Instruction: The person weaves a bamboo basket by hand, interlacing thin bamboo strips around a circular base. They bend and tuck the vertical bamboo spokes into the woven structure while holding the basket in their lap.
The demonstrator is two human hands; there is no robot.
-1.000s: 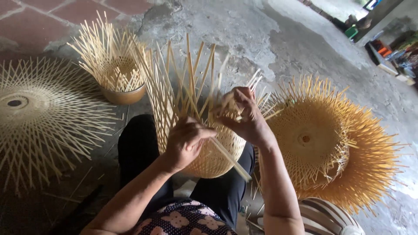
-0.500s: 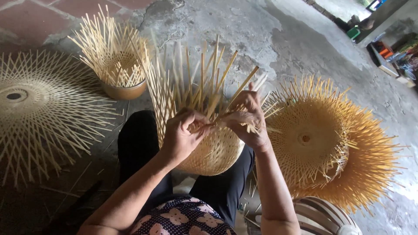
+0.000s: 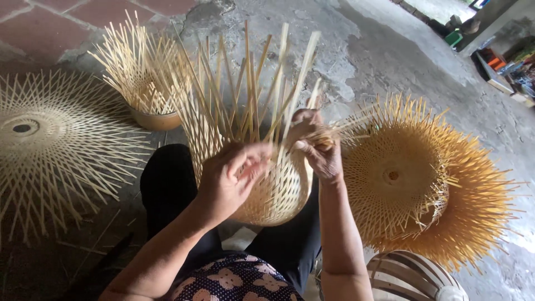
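Bamboo basket (image 3: 273, 189) between knees, both hands (image 3: 228, 178) gripping upright strips (image 3: 251, 95)

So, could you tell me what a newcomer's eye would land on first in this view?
Most striking is the half-woven bamboo basket in the middle, on the person's lap, its loose strips fanning upward, with the left hand and right hand gripping strips at its rim. To its right lies a stack of spiky golden woven pieces, and a flat pale starburst weave spreads on the floor at far left.
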